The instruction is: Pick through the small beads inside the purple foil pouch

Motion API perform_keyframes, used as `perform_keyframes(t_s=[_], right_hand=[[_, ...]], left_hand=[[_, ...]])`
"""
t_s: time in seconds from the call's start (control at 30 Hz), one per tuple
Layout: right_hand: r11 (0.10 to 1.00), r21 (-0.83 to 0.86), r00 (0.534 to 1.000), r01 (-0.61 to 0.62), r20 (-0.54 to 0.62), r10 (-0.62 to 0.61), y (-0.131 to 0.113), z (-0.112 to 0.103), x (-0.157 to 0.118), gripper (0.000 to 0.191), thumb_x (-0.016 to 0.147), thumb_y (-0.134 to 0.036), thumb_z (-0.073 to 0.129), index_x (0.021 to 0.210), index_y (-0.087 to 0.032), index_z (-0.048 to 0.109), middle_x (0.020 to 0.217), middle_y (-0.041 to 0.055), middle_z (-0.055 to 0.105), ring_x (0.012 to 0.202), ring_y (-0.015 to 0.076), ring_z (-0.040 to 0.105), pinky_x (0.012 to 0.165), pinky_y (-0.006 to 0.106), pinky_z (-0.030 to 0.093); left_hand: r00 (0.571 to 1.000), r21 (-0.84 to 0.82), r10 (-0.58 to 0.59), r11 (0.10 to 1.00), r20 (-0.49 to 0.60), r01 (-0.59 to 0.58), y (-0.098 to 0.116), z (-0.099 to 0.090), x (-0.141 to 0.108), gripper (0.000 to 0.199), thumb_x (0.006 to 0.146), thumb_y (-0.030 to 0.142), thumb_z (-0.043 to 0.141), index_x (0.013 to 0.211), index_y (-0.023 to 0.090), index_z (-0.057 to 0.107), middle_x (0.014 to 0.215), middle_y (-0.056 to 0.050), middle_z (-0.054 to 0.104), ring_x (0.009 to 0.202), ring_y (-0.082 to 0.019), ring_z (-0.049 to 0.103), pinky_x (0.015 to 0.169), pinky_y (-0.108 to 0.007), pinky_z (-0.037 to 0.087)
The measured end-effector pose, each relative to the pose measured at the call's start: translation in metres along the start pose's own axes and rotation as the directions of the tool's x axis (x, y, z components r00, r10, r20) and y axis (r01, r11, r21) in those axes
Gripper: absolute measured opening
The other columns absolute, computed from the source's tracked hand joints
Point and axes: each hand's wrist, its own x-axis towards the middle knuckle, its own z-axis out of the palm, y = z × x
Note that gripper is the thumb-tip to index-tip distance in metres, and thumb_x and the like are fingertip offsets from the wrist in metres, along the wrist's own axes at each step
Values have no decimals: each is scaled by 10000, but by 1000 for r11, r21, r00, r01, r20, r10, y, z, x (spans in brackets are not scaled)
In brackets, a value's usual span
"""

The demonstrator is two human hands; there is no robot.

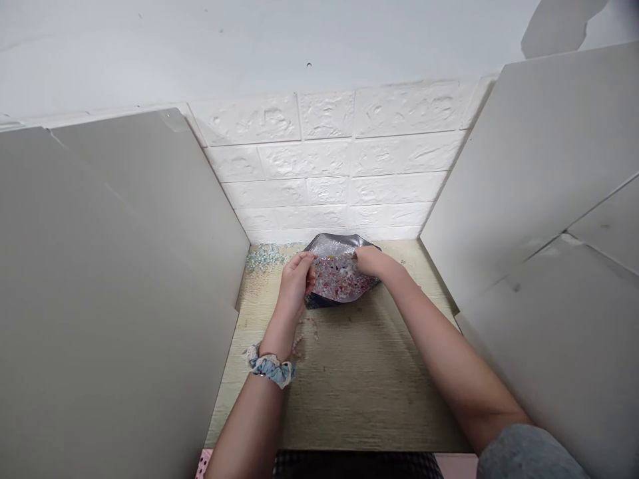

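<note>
A dark foil bag (324, 303) with a silvery inside lies wide open on the table. It is filled with small mixed beads (342, 279), mostly clear, pink and red. My left hand (296, 283) is at the bag's left edge, thumb and forefinger pinched together; whatever is between them is too small to make out. My right hand (368, 260) reaches over the right rim, its fingers curled down at the beads and partly hidden. On the table below my left hand lie short strands of pale pink beads (298, 344).
Loose pale blue-green beads (269, 257) are scattered in the back left corner of the wooden table (369, 379). Grey panels stand on the left (124, 279) and right (529, 199). A white brick-patterned wall (327, 159) closes off the back.
</note>
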Motion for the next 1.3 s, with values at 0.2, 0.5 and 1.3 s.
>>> perform_keyframes(t_s=[0.2, 0.5, 1.3], right_hand=[[1000, -9, 997, 22, 70, -21, -1, 3, -1, 320, 773, -25, 442, 985, -85, 674, 1007, 144, 653, 900, 225, 610, 730, 257, 447], [1000, -25, 1000, 14, 26, -14, 6, -3, -4, 347, 731, 9, 449, 980, -88, 671, 994, 127, 650, 889, 192, 601, 708, 223, 429], [991, -46, 992, -122, -31, 121, -1, 21, 4, 346, 837, -41, 405, 1093, -100, 630, 1078, 183, 617, 1002, 256, 601, 785, 301, 471]], left_hand=[[1000, -10, 1, 1000, 9, -1, 0, 0, 1, 183, 654, 308, 607, 755, 173, 536, 457, 74, 393, 369, -42, 294, 330, -150, 155], [1000, -7, 11, 1000, 9, -11, 0, 1, -1, 173, 654, 301, 604, 742, 170, 533, 454, 75, 391, 363, -41, 299, 336, -155, 167], [1000, 22, -4, 1000, 2, 4, -2, 0, 1, 161, 654, 299, 595, 735, 169, 546, 463, 73, 391, 371, -42, 303, 331, -154, 162]])
